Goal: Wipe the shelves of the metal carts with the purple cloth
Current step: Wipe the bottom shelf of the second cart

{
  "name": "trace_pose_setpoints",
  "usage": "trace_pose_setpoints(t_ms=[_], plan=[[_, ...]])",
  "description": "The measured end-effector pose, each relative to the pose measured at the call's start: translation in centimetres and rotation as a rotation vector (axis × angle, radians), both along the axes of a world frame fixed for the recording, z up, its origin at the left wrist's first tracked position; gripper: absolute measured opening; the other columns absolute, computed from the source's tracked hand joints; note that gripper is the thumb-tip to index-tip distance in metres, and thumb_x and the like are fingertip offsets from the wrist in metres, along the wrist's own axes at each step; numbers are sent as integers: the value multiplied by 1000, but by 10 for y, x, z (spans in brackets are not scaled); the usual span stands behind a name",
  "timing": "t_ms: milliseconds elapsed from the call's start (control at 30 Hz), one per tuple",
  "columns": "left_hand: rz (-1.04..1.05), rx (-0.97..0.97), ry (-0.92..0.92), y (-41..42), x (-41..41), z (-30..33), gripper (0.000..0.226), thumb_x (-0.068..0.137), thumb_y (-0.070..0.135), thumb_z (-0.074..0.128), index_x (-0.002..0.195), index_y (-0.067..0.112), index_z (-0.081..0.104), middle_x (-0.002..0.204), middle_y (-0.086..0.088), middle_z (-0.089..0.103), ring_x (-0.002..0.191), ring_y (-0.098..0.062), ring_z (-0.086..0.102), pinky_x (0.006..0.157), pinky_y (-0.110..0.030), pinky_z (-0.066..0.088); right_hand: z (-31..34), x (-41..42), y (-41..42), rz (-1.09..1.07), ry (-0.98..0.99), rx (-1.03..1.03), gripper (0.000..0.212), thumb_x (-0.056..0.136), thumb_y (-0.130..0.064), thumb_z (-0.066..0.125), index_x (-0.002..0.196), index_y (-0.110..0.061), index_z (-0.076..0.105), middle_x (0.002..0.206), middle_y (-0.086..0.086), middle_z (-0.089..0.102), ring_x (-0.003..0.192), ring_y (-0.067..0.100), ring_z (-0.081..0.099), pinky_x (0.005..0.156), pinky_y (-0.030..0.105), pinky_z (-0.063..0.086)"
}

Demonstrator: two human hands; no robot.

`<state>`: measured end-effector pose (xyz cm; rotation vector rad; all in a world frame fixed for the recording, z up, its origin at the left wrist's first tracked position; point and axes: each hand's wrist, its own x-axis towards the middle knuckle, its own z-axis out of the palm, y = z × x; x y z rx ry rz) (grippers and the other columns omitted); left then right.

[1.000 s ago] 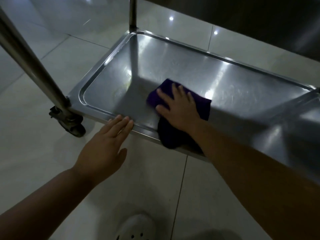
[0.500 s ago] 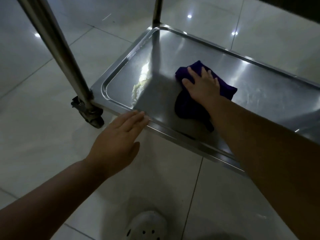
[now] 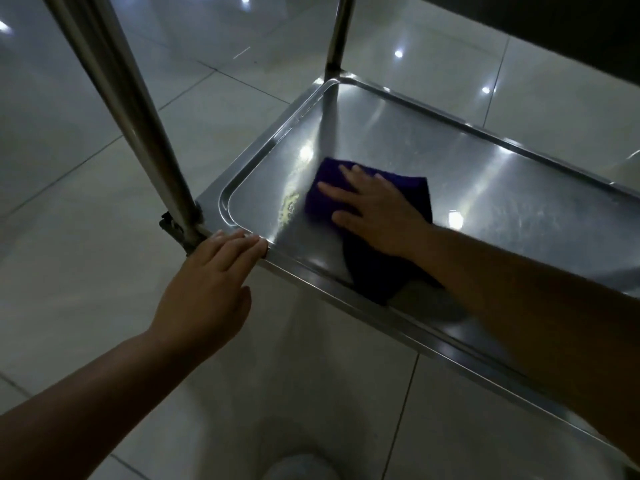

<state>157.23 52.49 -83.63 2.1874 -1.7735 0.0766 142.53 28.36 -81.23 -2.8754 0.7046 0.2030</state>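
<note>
The bottom shelf [image 3: 485,161] of a metal cart fills the right half of the head view, low above the floor. A purple cloth [image 3: 377,271] lies on its near-left part, one end hanging over the front rim. My right hand [image 3: 374,213] presses flat on the cloth with straight, spread fingers. A yellowish smear [image 3: 291,202] sits on the shelf just left of the cloth. My left hand [image 3: 211,285] rests with straight fingers on the shelf's front-left rim, beside the corner post [image 3: 135,112].
A second post [image 3: 337,32] rises at the shelf's far-left corner. A caster [image 3: 173,226] shows under the near post. Glossy light floor tiles [image 3: 86,202] surround the cart. A white shoe [image 3: 301,467] is at the bottom edge. A dark surface crosses the top right.
My right hand slid the cloth leftward across the shelf toward the smear. My left hand moved from above the floor onto the front rim. The view swung right and closer.
</note>
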Motion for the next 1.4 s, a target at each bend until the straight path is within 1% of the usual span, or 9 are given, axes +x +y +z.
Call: trace_pose_setpoints(t_ms=[100, 233, 433, 600, 667, 800, 967, 1167, 1400], plan=[[-6, 5, 12, 1, 2, -2, 75, 57, -8, 79, 127, 8, 58, 125, -12, 60, 123, -22, 37, 102, -51, 27, -2, 23, -37, -317, -42, -8, 52, 102, -48, 28, 152, -40, 15, 163, 6, 4, 149, 24, 2, 118, 45, 1], [32, 52, 19, 13, 8, -3, 80, 60, -12, 73, 133, 14, 53, 133, -12, 52, 128, -24, 35, 95, -38, 37, -3, 56, -33, -591, -17, 73, 55, 101, -51, 24, 153, -39, 9, 162, 8, -4, 149, 28, -6, 118, 49, -4], [18, 68, 69, 24, 11, -4, 83, 57, -12, 76, 134, 8, 51, 133, -12, 54, 128, -21, 37, 93, -34, 36, -7, 50, 33, -104, -2, -11, 57, 99, -52, 31, 152, -43, 9, 162, 8, -3, 149, 25, -6, 117, 46, -4], [21, 75, 82, 35, 10, -5, 83, 58, -15, 70, 134, 11, 52, 135, -11, 54, 131, -20, 36, 100, -39, 33, -3, 14, 48, 357, 27, 55, 59, 89, -62, 19, 142, -47, 0, 160, -5, -8, 144, 9, -15, 116, 33, -12], [31, 81, 104, 36, 7, -9, 83, 59, -13, 71, 136, 13, 50, 137, -9, 52, 132, -21, 38, 103, -41, 31, -1, 20, 30, 344, 10, 69, 60, 88, -61, 19, 144, -44, 6, 160, -4, -1, 145, 10, -9, 116, 33, -8], [-2, 48, 110, 37, 9, -10, 81, 59, -10, 70, 135, 11, 51, 136, -8, 53, 132, -21, 38, 112, -36, 24, 4, 66, -24, -69, -10, 24, 57, 99, -51, 34, 151, -38, 18, 162, 9, 7, 149, 23, 4, 118, 43, 3], [-3, 35, 90, 41, 12, -16, 81, 62, -8, 63, 138, 13, 47, 140, -8, 49, 134, -22, 39, 104, -43, 31, 0, 123, -36, -444, -9, 75, 56, 101, -50, 26, 153, -37, 10, 162, 10, -1, 149, 28, -4, 119, 49, -1], [7, 7, 56, 41, 13, -20, 80, 59, -10, 54, 136, 13, 50, 138, -8, 51, 131, -22, 40, 96, -36, 39, -3, 126, 10, -191, -35, -24, 57, 101, -51, 27, 153, -36, 8, 162, 10, 2, 149, 27, -2, 117, 48, 1], [10, 76, 27, 41, 10, -15, 93, 52, -14, 70, 138, 13, 46, 140, -11, 49, 129, -22, 37, 84, -24, 42, -7, 102, 70, 110, -24, -28, 58, 101, -50, 28, 153, -38, 5, 162, 8, -4, 149, 25, -8, 118, 44, -4]])
